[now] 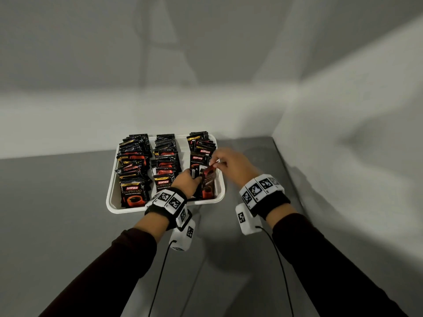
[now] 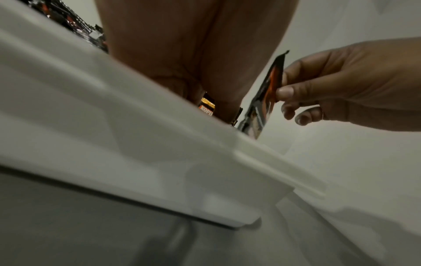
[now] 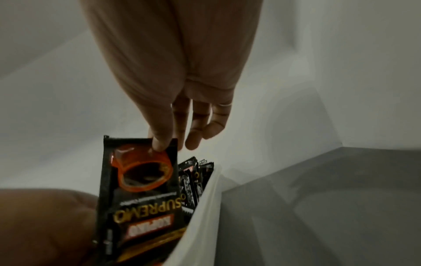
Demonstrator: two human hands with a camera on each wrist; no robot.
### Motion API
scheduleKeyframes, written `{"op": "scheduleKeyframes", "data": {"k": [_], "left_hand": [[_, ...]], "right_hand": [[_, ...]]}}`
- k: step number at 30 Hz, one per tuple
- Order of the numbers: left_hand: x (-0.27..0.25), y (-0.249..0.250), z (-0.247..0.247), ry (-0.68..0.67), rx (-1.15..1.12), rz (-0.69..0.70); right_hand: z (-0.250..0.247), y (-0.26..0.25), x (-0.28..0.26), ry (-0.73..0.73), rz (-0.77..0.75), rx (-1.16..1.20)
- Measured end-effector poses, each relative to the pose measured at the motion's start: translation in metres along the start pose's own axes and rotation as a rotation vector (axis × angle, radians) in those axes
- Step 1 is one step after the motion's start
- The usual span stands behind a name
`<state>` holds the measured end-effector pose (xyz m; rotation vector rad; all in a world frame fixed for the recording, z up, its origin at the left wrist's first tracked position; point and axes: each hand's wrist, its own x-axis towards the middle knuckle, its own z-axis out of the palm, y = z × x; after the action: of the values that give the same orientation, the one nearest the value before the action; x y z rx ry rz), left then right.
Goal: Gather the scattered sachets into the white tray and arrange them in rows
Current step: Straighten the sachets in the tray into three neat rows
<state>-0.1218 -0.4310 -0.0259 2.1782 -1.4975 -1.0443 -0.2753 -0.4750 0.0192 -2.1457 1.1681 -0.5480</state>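
Observation:
A white tray [image 1: 112, 197] sits on the grey table and holds black Kopiko sachets in three rows: left [image 1: 132, 165], middle [image 1: 164, 161] and right [image 1: 201, 145]. My right hand [image 1: 214, 164] pinches the top edge of one sachet [image 1: 208, 173] between thumb and forefinger and holds it upright over the near end of the right row. The right wrist view shows that sachet [image 3: 141, 180] upside down beside the tray wall [image 3: 200, 207]. My left hand [image 1: 192, 177] reaches into the same row, its fingers curled on the sachets [image 2: 207, 106] there. The fingertips are hidden.
White walls close in behind the tray and along the right side, meeting at a corner. Grey table surface [image 1: 57, 202] lies bare to the left of the tray and in front of it. Two black cables hang from my wrist units toward me.

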Motion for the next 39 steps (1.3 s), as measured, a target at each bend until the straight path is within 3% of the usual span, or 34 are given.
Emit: {"op": "scheduleKeyframes", "data": {"k": [7, 15, 20, 22, 24, 27, 29, 32, 34, 39], "left_hand": [[-0.002, -0.002, 0.000, 0.007, -0.036, 0.028], [-0.005, 0.003, -0.001, 0.000, -0.184, -0.035], [-0.001, 0.006, -0.004, 0.002, -0.165, -0.043], [0.002, 0.006, -0.005, -0.015, -0.098, -0.025], [0.003, 0.004, -0.005, -0.037, -0.032, -0.009], [0.005, 0.002, -0.004, -0.051, -0.011, 0.004], [0.004, 0.001, -0.004, -0.047, -0.016, 0.011], [0.001, 0.000, -0.002, -0.022, -0.045, 0.025], [-0.001, 0.000, -0.001, -0.009, -0.091, 0.013], [-0.008, 0.001, 0.002, 0.000, -0.296, -0.079]], "right_hand": [[0.019, 0.018, 0.011, -0.028, 0.231, 0.010], [0.036, 0.024, 0.007, 0.044, 0.181, -0.210], [0.013, 0.015, 0.000, -0.020, 0.058, -0.110], [-0.001, 0.012, -0.007, -0.028, 0.081, -0.070], [-0.014, 0.010, -0.015, 0.047, 0.151, -0.003], [-0.025, 0.005, -0.027, 0.276, 0.233, 0.147], [-0.021, 0.001, -0.033, 0.321, 0.320, 0.216], [0.001, 0.000, -0.041, 0.281, 0.497, 0.423], [0.018, 0.000, -0.046, 0.258, 0.571, 0.424], [0.049, -0.015, -0.054, 0.110, 0.510, 0.215]]}}
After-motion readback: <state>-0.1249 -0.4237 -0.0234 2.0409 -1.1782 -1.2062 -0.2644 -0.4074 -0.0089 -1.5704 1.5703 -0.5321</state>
